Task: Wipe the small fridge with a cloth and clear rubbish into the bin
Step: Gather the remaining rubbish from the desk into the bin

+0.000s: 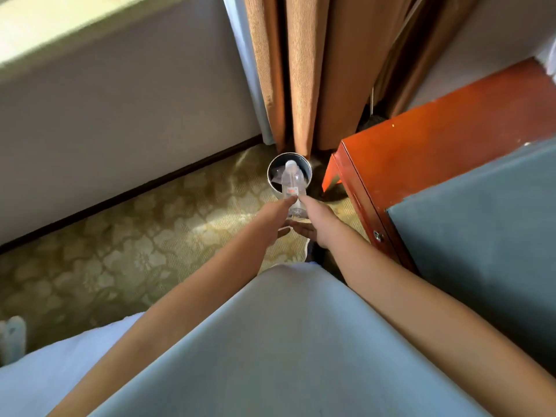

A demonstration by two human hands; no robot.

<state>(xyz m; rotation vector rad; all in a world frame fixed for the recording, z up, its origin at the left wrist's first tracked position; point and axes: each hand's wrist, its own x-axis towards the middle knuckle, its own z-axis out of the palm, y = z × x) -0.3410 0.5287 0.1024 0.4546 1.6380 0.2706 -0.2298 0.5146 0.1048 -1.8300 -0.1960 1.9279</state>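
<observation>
Both hands are reaching forward and down over the patterned carpet (pixel 126 254), holding a clear plastic water bottle (pixel 291 188) between them. The left hand (pixel 275 219) and right hand (pixel 319 222) are each grasping the bottle's lower end, fingers lying along its sides. The bottle's long axis is running away from the person, its white cap end pointing forward into the mouth of the round metal bin (pixel 272 188), with the base toward the palms. The bin is standing on the carpet by the tan curtain (pixel 304 73), just left of an orange-red wooden cabinet (pixel 421 139) carrying the grey-blue small fridge (pixel 487 224).
</observation>
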